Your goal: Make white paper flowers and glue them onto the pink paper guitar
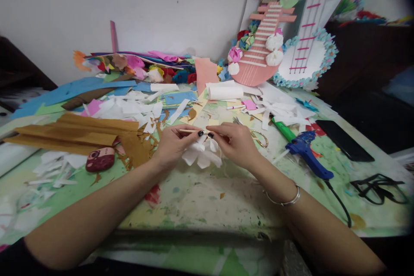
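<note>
So I'm pinching a stick point(187, 131) mid-frame, left hand point(171, 143) closed on it, thumb against fingers. My right hand point(238, 142) is pinching closed too, on the top of a white flower point(203, 155) that's hanging just below my fingertips at the stick's end. Scissors point(254, 136) are peeking out behind that hand, the glue gun point(307, 153) and phone point(344, 140) are lying at frame right, and scraps point(129, 107) are cluttering the left.

Two hands point(171, 144) point(237, 143), one glue gun point(308, 157)
</note>
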A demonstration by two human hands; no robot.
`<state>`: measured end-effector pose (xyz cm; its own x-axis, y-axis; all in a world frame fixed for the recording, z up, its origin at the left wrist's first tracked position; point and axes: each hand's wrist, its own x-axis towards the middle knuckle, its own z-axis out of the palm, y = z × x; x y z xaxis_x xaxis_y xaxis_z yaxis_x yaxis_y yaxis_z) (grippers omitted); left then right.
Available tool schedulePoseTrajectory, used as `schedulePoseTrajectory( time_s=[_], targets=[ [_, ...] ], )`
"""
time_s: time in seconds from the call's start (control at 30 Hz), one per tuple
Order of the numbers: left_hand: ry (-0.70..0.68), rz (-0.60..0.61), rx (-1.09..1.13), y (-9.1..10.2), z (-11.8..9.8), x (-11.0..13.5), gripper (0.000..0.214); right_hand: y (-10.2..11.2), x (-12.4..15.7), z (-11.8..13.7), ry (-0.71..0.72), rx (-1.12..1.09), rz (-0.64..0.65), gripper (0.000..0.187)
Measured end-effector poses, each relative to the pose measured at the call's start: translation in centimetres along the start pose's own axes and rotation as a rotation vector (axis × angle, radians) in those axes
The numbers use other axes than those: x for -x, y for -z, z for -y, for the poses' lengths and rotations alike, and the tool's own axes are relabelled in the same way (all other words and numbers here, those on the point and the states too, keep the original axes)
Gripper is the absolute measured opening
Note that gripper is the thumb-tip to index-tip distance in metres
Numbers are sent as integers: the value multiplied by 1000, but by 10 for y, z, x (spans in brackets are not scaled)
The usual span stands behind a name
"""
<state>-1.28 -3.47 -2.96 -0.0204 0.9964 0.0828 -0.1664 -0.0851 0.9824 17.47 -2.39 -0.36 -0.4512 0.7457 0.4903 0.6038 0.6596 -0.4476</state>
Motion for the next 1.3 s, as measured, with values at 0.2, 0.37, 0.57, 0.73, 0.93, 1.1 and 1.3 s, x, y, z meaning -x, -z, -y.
schedulePoseTrajectory(
  time_s=[0.2, 0.37, 0.57, 0.73, 0.93, 1.1, 1.3],
  targets=[
    [46, 42, -29, 0, -4, 3, 21, 1, -1, 4, -60, -3, -26, 26],
    [59, 35, -83, 0, -6, 4, 22, 3, -3, 4, -133, -54, -7, 22],
    [74, 63, -48, 1, -5, 3, 21, 5, -4, 4, -166, -85, 13, 20],
    [46, 39, -120, 1, -7, 2, 20, 5, -3, 3, -152, -34, 17, 21],
    [13, 42, -157, 0, -11, 2, 20, 7, -5, 0, -66, -49, 108, 20],
    [17, 110, -160, 1, -12, 1, 20, 7, -5, 2, -179, -76, 115, 14],
    [55, 132, -141, 5, -8, -2, 18, 7, -6, 5, -273, -93, 112, 13]
  ],
)
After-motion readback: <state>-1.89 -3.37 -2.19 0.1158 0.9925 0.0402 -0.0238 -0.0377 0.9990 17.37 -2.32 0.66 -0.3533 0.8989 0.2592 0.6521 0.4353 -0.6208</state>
